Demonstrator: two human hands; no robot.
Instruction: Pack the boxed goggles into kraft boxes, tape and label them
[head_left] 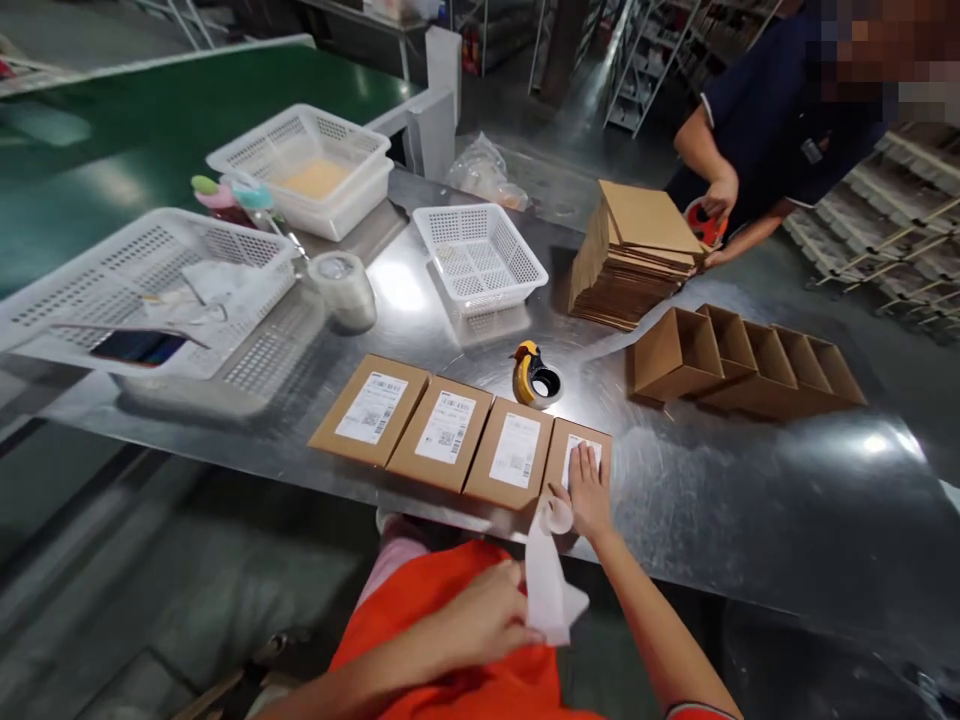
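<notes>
Four fingers of my right hand [589,490] lie flat, pressing the white label [572,452] on the rightmost cardboard box [555,450]. The thumb reaches toward the curled top of a white paper strip [546,580]. My left hand [491,610], in front of the table edge, pinches the lower part of that strip. Several closed boxes stand side by side in a row; the leftmost box [409,425], the second box [472,462] and the third box [529,478] each bear a printed label. Behind the row sits a yellow and black tape dispenser [536,378].
White plastic baskets [480,265] stand on the metal table [750,500], near clear tape rolls [343,290]. At the back right are stacked flat cardboard [637,250] and open boxes [742,360]. A co-worker [780,120] holds a red tape dispenser [705,222]. A green conveyor [150,130] runs behind.
</notes>
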